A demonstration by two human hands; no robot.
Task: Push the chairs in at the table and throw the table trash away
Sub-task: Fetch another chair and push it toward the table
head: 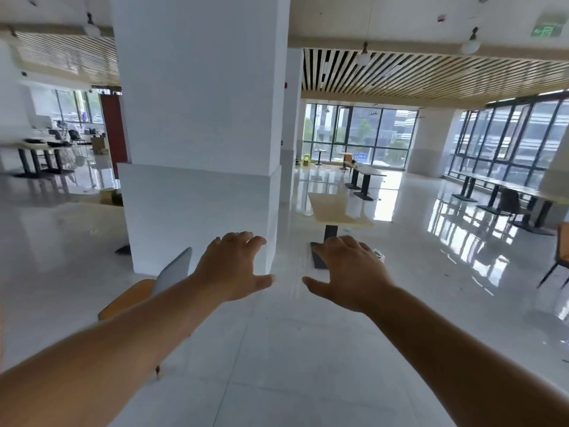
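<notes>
Both my arms stretch forward over the glossy floor. My left hand is open, palm down, fingers spread, holding nothing. My right hand is likewise open and holds nothing. A chair with an orange seat and grey back stands low at the left, partly hidden behind my left forearm. Ahead, past my right hand, a light wooden table stands on a black pedestal. A small piece of trash lies on the floor near its base, and a small bluish scrap shows just under the table's front edge.
A large white pillar rises straight ahead on the left. More tables stand toward the windows, a long table with a dark chair at the right. Another orange chair sits at the right edge. Desks stand far left.
</notes>
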